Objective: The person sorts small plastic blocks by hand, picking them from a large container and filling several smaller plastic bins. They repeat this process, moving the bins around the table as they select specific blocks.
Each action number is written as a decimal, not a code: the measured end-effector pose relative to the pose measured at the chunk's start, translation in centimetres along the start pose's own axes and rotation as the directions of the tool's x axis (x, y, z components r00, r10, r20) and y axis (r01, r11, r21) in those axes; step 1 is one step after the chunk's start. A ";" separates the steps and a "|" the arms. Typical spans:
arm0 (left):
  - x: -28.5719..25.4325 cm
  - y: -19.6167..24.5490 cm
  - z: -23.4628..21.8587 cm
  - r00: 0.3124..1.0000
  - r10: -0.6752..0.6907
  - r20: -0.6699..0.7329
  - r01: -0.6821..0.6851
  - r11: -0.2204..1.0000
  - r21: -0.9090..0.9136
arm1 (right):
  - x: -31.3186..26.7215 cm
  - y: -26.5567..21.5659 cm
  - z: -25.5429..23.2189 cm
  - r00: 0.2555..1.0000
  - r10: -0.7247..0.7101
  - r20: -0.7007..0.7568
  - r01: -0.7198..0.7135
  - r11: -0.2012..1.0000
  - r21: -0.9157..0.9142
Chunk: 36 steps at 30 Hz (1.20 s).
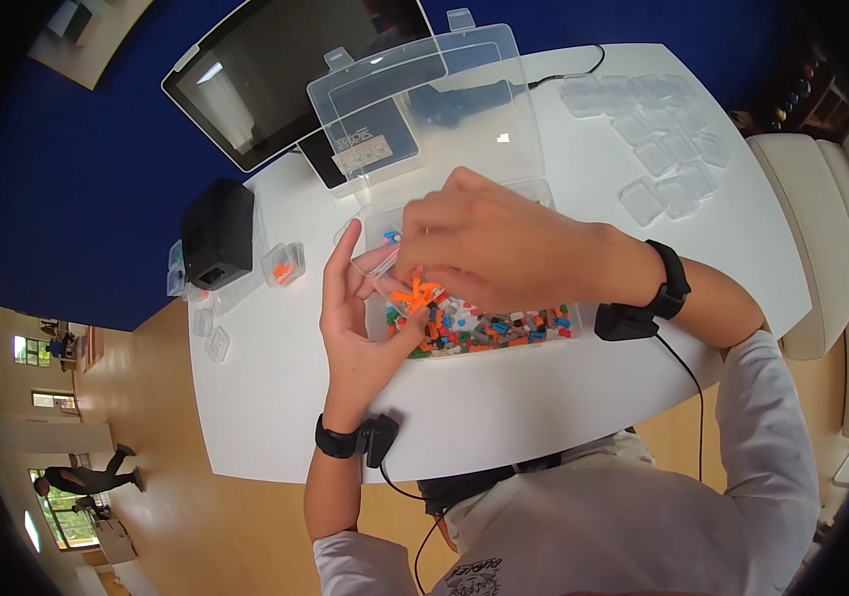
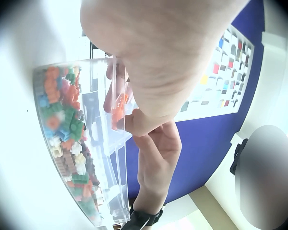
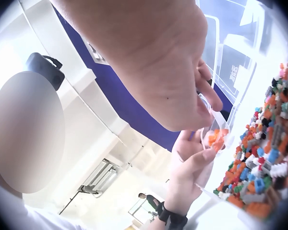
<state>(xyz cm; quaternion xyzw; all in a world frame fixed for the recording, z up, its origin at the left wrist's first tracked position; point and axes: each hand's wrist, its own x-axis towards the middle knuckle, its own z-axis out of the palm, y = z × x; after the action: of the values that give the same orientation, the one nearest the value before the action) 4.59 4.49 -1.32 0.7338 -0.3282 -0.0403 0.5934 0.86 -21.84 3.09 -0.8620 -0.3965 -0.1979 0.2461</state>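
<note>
My left hand holds a small clear plastic box between thumb and fingers. Orange toy bricks lie at this box, beside the left thumb. From the right, my right hand reaches over with curled fingers, its fingertips right at the small box; what they hold is hidden, so I cannot tell. Both hands are above a large clear bin, which contains many mixed small bricks in orange, green, blue, white, grey and brown. The bin's clear lid stands raised at the back.
Small clear boxes cover the table's back right. Left of the bin sits a small box of orange bricks, near a black device. Behind stand a monitor and a tablet-like device. Wrist-camera cables hang over the front edge.
</note>
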 end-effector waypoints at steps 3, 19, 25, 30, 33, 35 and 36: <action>-0.1 0.0 0.0 0.999 0.041 -0.005 -0.041 0.997 -0.069 | 0.3 0.1 -0.7 0.992 0.128 0.011 -0.129 0.989 0.072; -0.4 0.3 0.1 0.997 -0.053 -0.056 0.021 0.885 -0.465 | 0.9 -0.2 0.4 0.982 0.040 -0.185 -0.007 0.984 0.178; -0.5 -1.3 -0.6 0.996 0.086 -0.009 -0.082 0.910 -0.406 | 0.4 -0.7 0.4 0.970 -0.124 -0.208 0.137 0.989 0.048; -0.7 -1.4 -0.1 0.995 0.002 -0.100 -0.042 0.914 -0.403 | 0.8 -0.9 0.8 0.968 -0.146 -0.202 0.146 0.989 -0.014; -0.5 -1.1 -0.9 0.997 0.031 -0.067 -0.051 0.943 -0.329 | 0.8 -0.9 0.7 0.975 -0.170 -0.142 0.156 0.982 -0.105; -0.2 -0.9 -1.5 0.981 0.189 -0.052 -0.193 0.975 -0.110 | 0.9 -0.9 0.8 0.982 -0.134 -0.134 0.123 0.988 -0.091; -0.1 -1.0 -2.3 0.981 0.188 -0.051 -0.192 0.975 -0.111 | 0.9 -0.8 0.7 0.982 -0.133 -0.133 0.121 0.988 -0.091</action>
<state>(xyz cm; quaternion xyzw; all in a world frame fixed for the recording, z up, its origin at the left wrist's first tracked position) 6.01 6.53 -1.58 0.6643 -0.3819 0.0126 0.6424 0.83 -20.48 3.26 -0.8284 -0.4242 -0.2889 0.2243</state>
